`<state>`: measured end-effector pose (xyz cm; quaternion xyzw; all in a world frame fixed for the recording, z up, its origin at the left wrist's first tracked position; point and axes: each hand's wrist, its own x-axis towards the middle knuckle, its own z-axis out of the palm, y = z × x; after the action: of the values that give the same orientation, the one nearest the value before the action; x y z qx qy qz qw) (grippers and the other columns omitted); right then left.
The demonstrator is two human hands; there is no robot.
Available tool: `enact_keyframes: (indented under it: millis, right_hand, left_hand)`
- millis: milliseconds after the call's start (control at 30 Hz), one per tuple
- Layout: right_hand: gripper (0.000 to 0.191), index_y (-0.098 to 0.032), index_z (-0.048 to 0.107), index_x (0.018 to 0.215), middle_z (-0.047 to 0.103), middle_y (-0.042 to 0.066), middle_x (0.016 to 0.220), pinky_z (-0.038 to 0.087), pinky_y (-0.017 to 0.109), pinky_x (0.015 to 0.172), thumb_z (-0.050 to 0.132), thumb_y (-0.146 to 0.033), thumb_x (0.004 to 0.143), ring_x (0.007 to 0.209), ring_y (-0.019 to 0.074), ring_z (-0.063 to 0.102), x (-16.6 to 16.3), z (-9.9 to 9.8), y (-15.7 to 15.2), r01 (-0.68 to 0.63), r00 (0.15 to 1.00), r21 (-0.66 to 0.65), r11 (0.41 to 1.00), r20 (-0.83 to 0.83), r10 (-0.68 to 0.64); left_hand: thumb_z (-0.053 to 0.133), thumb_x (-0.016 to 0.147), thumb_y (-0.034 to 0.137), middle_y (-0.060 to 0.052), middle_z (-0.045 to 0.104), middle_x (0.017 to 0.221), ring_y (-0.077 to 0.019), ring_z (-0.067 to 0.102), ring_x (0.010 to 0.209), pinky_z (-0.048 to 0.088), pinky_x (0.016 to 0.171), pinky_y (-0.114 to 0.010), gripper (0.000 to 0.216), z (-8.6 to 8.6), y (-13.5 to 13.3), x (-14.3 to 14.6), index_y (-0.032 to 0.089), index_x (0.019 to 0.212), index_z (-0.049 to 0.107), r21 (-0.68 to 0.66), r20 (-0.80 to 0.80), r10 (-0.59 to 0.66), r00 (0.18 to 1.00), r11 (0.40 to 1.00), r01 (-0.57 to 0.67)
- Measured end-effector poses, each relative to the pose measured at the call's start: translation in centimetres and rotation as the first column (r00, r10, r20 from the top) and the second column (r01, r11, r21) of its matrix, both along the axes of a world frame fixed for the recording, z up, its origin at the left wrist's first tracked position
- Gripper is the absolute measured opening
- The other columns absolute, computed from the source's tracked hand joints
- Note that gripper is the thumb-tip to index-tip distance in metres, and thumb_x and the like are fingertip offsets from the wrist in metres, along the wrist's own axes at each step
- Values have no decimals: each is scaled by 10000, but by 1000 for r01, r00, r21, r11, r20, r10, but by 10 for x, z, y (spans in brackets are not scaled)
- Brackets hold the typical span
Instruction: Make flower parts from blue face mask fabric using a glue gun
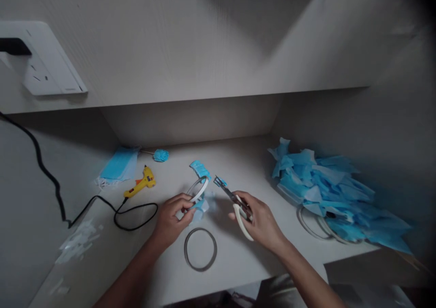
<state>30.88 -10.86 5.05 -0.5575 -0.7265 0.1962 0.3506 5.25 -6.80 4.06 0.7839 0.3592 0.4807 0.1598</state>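
Note:
My left hand (175, 215) pinches a narrow white roll of tape (201, 189) above the table. Just under those fingers is a piece of light blue sheet (199, 208), partly hidden by the hand; whether it is held too I cannot tell. My right hand (260, 217) grips scissors (240, 208) with cream handles, their blades pointing up and left toward the tape. Small folded blue pieces (200, 169) lie beyond the hands. A second, greyish narrow ring-shaped roll (200, 268) lies flat on the table nearer to me.
A yellow glue gun (140, 183) with a black cord (136, 229) lies left, near blue face masks (119, 163) and a blue flower (161, 155). White scraps (79, 242) litter the left. Blue sheets (316, 176) and rings (311, 231) crowd the right. A shelf panel (190, 72) overhangs.

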Motion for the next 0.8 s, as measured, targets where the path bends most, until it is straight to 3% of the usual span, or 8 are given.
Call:
enact_keyframes:
  millis: [133,533,633,800]
  right_hand:
    - [472,-186,512,1234,639,103,1051,463,379,841,653,-375,825,981,260,582,-6,-4,0,-29,994,69,997,109,22]
    - [524,-184,511,1281,659,96,1096,478,353,845,653,-373,814,948,230,618,-15,-7,11,16,998,3,1000,53,-16]
    - [521,-196,530,1271,676,65,1034,482,305,777,666,-378,802,862,198,622,-14,-7,10,17,1000,-36,999,14,-17]
    - [393,-207,603,1164,619,-14,736,434,230,595,639,-389,817,618,134,531,-16,-2,6,9,998,-79,997,-54,-13]
  left_hand:
    - [606,774,89,-24,668,742,-127,653,707,492,641,-195,126,2,-1,2,177,683,605,28,-16,-18,1000,999,19]
    - [622,767,75,-47,706,813,-138,677,770,530,708,-216,109,-2,-6,4,181,775,646,99,-97,-174,980,978,183]
    - [615,774,78,-39,707,800,-137,676,763,534,713,-226,110,-2,-6,5,185,770,639,106,-111,-186,976,974,198]
    - [604,785,94,-54,715,819,-151,680,771,536,710,-247,105,-5,-5,4,188,778,650,107,-107,-174,979,977,185]
